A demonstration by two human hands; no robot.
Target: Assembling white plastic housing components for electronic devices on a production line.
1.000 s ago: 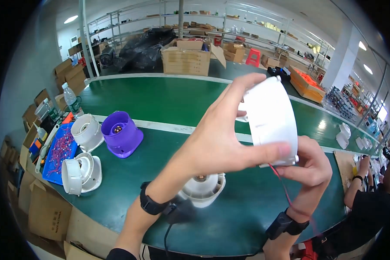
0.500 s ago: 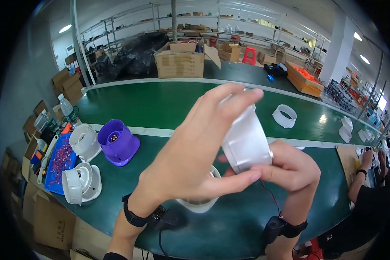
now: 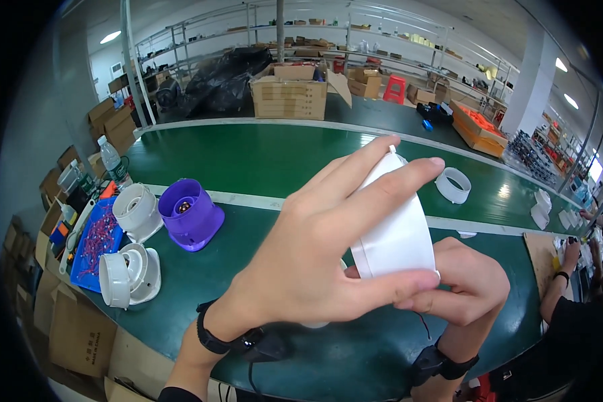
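Observation:
My left hand (image 3: 315,244) is spread around a white round plastic housing (image 3: 398,234), thumb along its lower edge and fingers over its upper side. The housing is tilted on its side above the table. My right hand (image 3: 459,281) has its fingers curled at the housing's lower right edge, and they partly hide behind it. A thin dark wire (image 3: 423,326) dangles below that hand. Beneath my left hand, another white part (image 3: 315,325) on the table is almost wholly covered. A purple housing (image 3: 189,216) with a coppery piece inside stands to the left.
Left of the purple housing are a white housing (image 3: 138,213), another with a ring (image 3: 128,275), and a blue tray (image 3: 110,228) of pinkish wires. A white ring (image 3: 453,185) sits on the green belt (image 3: 234,151). A co-worker's arm (image 3: 556,288) reaches in at right.
The housing has turned, with its smooth side now facing me. Both hands have shifted slightly right and down in view. My left hand now hides most of the white part beneath.

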